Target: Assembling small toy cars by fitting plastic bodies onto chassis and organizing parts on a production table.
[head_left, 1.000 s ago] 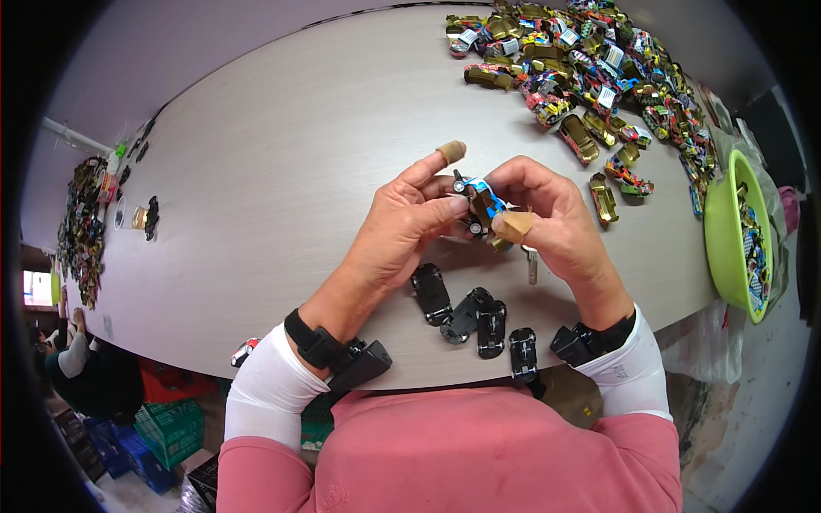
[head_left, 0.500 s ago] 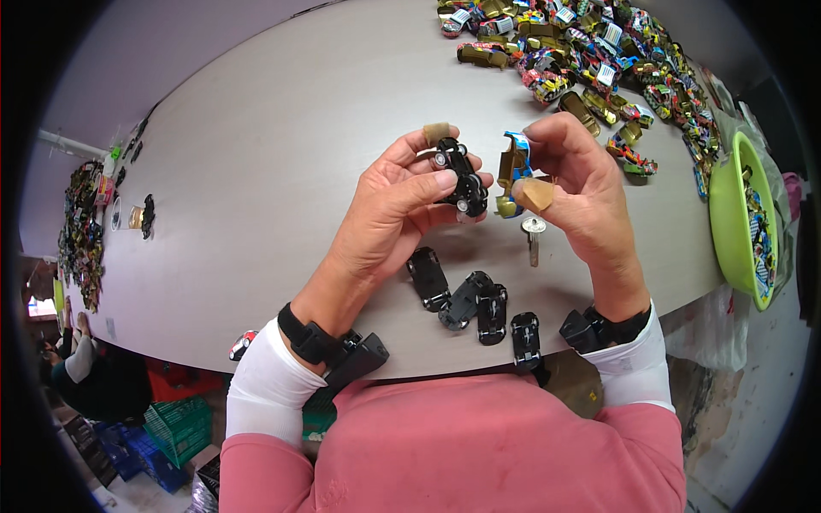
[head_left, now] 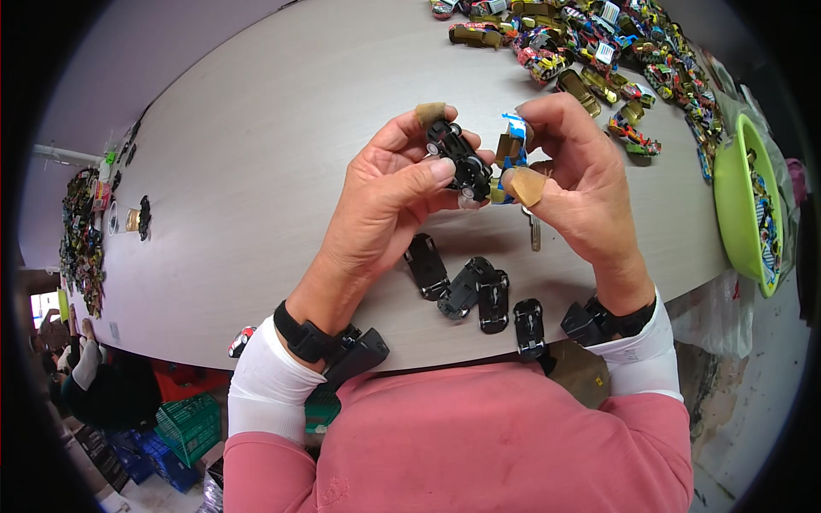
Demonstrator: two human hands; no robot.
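Head view: near 12 o'clock, the left hand (head_left: 380, 192) pinches a black toy-car chassis (head_left: 460, 162) between thumb and fingers. Loose black bases (head_left: 493, 306) lie around 4. A blue shell (head_left: 513, 141) sits at 1, a key (head_left: 534, 231) at 3. The right hand (head_left: 586, 175), at 2, grips the shell by thumb and fingers; its taped thumb could slide, I judge, and drop the shell.

A lime-green basin (head_left: 732, 197) is positioned at the right edge of the table (head_left: 256, 171). A clear plastic bag (head_left: 718, 321) hangs below this edge. A green crate (head_left: 188, 427) and blue crates (head_left: 162, 460) sit below the near edge, toward the left. An amber cylinder (head_left: 132, 220) stands near the left edge.
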